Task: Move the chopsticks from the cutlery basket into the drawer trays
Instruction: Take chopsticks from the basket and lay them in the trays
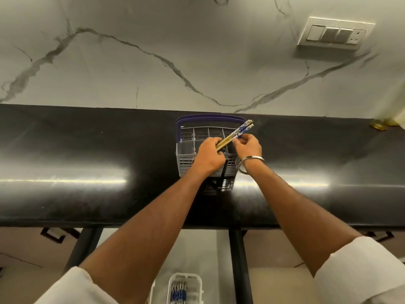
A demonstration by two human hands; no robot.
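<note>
- Nearest me, the drawer tray [192,279] already holds chopsticks.
- My left hand [208,155] grips a chopstick pair [235,134] over the basket [186,159] on the surface [87,150]; right hand [248,145] pinches them.
- They look light, stiff and slick, so I'd hold mid-shaft.

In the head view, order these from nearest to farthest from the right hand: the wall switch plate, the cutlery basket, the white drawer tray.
1. Cutlery basket: directly under the right hand.
2. White drawer tray: below the counter, bottom centre.
3. Wall switch plate: upper right.
</note>
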